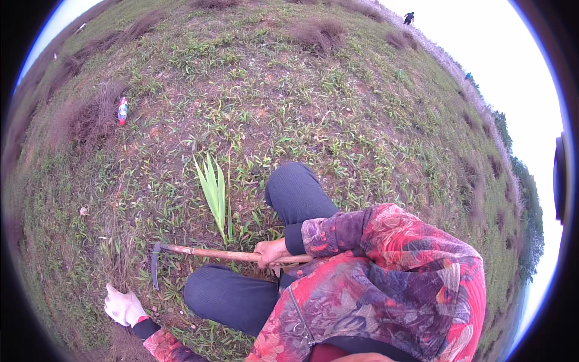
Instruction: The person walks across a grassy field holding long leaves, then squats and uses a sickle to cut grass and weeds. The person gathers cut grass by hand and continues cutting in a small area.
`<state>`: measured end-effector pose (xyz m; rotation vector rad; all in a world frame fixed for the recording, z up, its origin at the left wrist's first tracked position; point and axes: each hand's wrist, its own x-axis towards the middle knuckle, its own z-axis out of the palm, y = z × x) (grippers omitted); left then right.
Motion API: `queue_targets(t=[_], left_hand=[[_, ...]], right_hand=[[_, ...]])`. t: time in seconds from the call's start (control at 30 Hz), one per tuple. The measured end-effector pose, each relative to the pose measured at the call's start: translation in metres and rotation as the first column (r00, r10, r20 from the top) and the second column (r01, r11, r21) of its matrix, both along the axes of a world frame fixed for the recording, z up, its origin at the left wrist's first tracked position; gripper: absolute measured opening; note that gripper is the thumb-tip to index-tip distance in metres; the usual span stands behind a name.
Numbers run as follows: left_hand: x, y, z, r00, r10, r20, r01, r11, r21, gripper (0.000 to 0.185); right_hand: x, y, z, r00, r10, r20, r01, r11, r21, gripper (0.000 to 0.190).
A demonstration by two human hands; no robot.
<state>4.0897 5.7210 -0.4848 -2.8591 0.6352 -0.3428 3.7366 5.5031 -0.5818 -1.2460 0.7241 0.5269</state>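
My right hand (270, 253), bare, is wrapped around the wooden handle of a small pick-like hoe (217, 253). The handle lies across in front of my body, and its narrow, curved metal blade (155, 267) points down at the ground between the left knee and a clump of dry grass stalks (120, 264). At the lower left, my left hand (122, 307) wears a white glove and is at the base of that clump; whether its fingers close on the stalks is hard to see. A green plant with broad, sword-shaped leaves (212, 192) stands just beyond the handle.
A plastic bottle with a red cap (122, 111) lies beside a dry brush clump (92, 115). My bent knees (294, 190) frame the handle. Low weeds cover the sloping ground, with more brown tufts (319, 34). Far off are a person in dark clothes (409, 18) and trees (527, 217).
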Motion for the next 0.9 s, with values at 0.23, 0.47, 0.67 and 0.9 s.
queue_targets(t=[0.23, 0.47, 0.67, 0.9], left_hand=[[-0.103, 0.056, -0.16, 0.688, 0.399, -0.606, -0.171, 0.901, 0.399, 0.047], [-0.188, 0.204, -0.29, 0.152, 0.247, -0.957, 0.159, 0.95, 0.27, 0.05], [-0.243, 0.222, -0.283, 0.182, 0.425, -0.887, -0.142, 0.904, 0.404, 0.045], [-0.263, 0.215, -0.252, 0.336, 0.382, -0.861, -0.264, 0.915, 0.304, 0.029]], right_hand=[[-0.012, -0.007, -0.02, 0.998, -0.012, -0.054, 0.011, 1.0, -0.016, 0.016], [0.013, -0.013, -0.031, 0.986, 0.049, -0.16, -0.05, 0.999, 0.002, 0.019], [0.055, 0.001, -0.057, 0.987, 0.093, -0.129, -0.107, 0.989, -0.103, 0.013], [0.094, -0.017, 0.046, 0.928, 0.33, -0.171, -0.369, 0.764, -0.53, 0.017]])
